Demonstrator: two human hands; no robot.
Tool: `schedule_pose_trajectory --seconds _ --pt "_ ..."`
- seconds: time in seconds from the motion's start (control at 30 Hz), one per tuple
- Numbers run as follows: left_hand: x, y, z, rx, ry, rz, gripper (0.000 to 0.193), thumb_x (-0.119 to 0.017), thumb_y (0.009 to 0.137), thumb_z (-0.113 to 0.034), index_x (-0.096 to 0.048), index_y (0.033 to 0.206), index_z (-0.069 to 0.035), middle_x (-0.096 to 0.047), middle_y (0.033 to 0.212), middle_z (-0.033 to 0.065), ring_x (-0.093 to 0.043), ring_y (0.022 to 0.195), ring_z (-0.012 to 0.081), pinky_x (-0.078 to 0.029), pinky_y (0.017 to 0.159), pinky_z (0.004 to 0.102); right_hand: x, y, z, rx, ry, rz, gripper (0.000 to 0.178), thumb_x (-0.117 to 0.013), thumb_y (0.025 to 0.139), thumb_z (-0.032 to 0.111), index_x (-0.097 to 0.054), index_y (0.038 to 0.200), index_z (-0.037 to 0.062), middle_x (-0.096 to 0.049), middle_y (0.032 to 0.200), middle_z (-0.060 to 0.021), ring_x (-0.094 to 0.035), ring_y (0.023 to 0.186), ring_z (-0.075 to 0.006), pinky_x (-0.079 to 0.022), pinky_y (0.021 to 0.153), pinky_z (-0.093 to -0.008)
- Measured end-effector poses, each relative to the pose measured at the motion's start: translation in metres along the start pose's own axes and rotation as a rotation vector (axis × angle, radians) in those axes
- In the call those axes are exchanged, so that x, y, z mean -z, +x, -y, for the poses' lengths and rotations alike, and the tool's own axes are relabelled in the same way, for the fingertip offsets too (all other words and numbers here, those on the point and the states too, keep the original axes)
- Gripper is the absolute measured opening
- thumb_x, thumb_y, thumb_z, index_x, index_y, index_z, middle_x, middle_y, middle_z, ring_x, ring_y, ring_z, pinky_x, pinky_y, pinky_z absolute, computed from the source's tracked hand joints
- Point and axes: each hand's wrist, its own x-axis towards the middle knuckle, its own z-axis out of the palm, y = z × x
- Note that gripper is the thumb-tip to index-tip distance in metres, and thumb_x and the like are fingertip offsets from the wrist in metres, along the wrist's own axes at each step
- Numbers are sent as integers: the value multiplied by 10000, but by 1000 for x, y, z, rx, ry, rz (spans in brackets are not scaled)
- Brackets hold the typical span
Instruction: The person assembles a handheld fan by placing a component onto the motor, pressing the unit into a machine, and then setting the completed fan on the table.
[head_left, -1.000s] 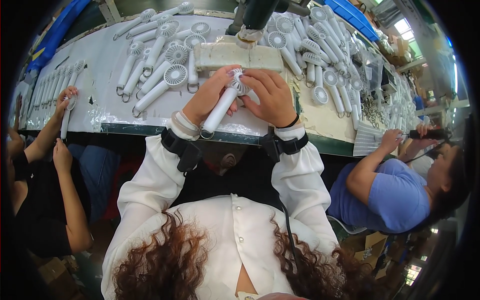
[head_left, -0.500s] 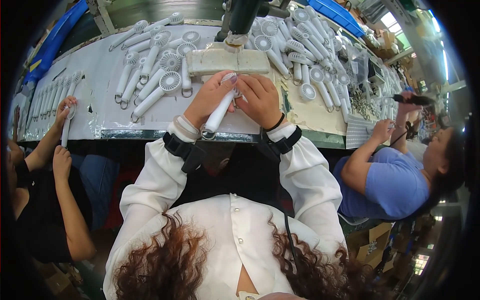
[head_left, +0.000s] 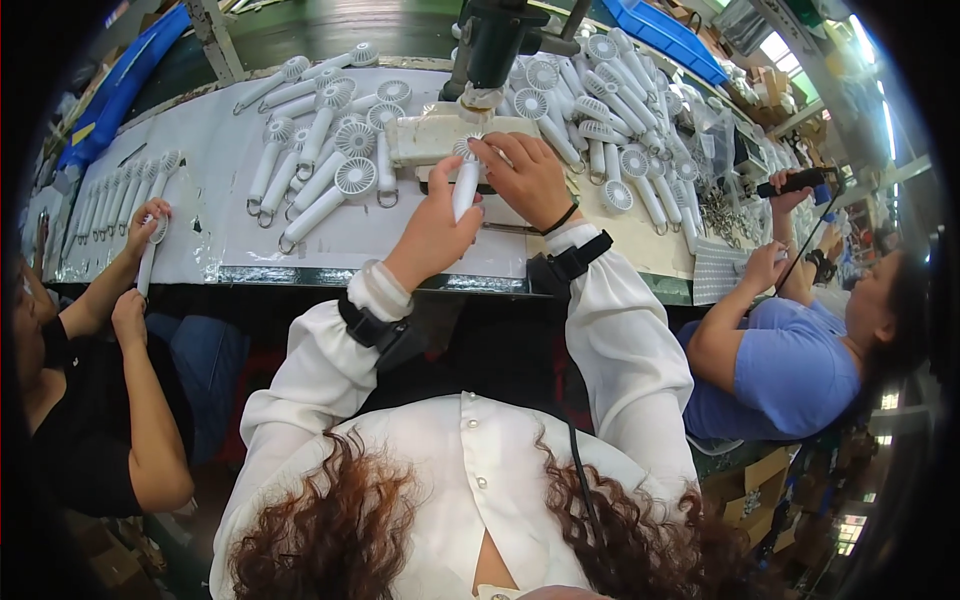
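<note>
A white handheld fan (head_left: 466, 188) is gripped around its handle by my left hand (head_left: 437, 225). Its round grille head points away from me, close under the press head (head_left: 481, 98) and against the pale block (head_left: 425, 140) beneath that. My right hand (head_left: 530, 178) has its fingertips on the right side of the fan's head, thumb and fingers pressed in there. My palms hide part of the handle.
White handheld fans (head_left: 355, 178) lie loosely on the table to the left, and a bigger heap (head_left: 600, 110) fills the right. Blue trays (head_left: 665, 40) stand behind. A person (head_left: 100, 400) at left holds a fan; another (head_left: 780, 350) at right holds a black power tool (head_left: 800, 181).
Both hands have moved forward with the fan, bringing its head to the block under the press. The fan stands straighter away from me, and my left hand sits lower along its handle.
</note>
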Motion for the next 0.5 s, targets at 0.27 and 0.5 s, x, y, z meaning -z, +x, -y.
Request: schedule_pose_trajectory --seconds 0.27,0.5 --pt "-3 22 29 -155 219 -130 522 -553 864 -128 -274 1298 -45 -575 1013 312 -586 898 490 -458 811 487 -4 5 -2 -96 173 39 497 -713 682 107 -600 1165 97 -626 1038 -39 -589 986 -241 -480 833 -342" --pt "-3 24 21 -16 195 -108 526 -553 865 -137 -283 1309 -53 -562 1076 366 -593 958 487 -461 825 499 -3 4 -3 -159 214 64 536 -749 684 93 -560 1186 100 -635 1101 -77 -596 1009 -269 -497 853 -333"
